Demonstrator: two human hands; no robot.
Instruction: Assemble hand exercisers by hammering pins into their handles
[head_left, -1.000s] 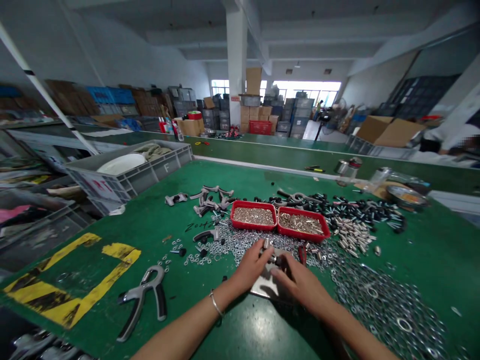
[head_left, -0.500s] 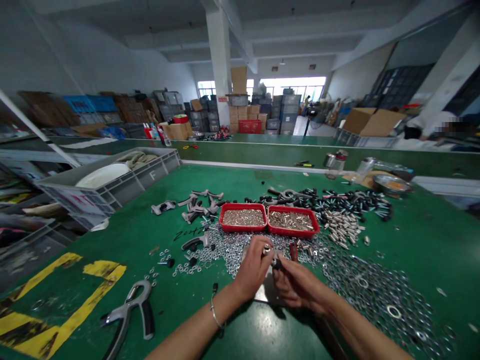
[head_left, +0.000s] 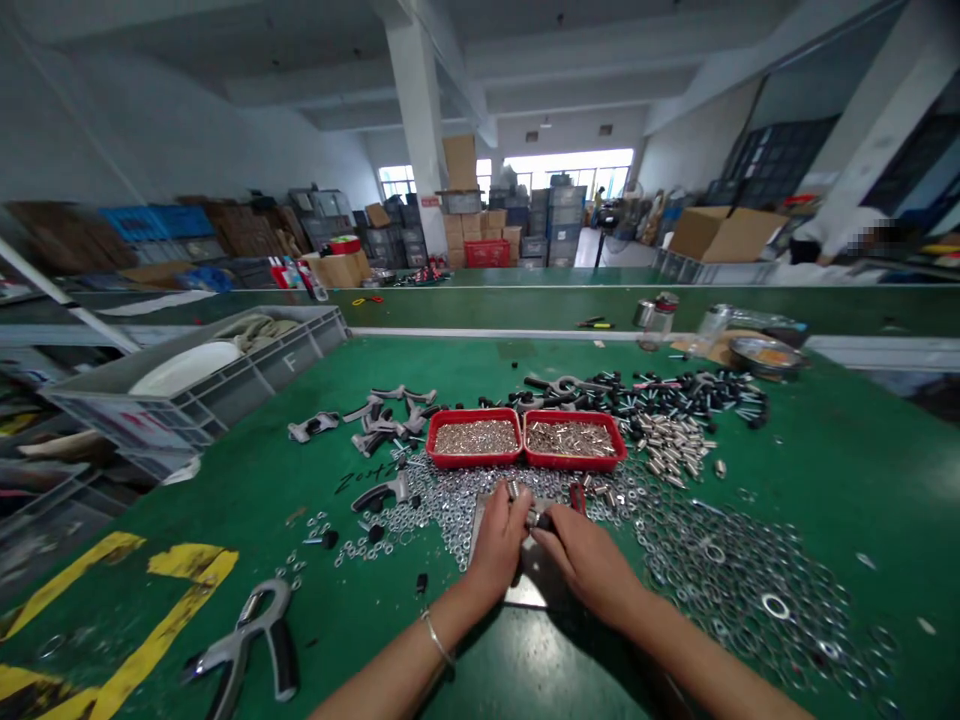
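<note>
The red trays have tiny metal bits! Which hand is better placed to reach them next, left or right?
Probably the left hand: its fingertips sit higher, nearer the red trays, while the right hand lies lower.

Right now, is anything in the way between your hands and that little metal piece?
No, nothing visible stands in the way. The left hand and right hand meet at the small metal piece, touching it. The flat metal plate lies beneath the hands, and the loose washers lie beside them, not between.
</note>
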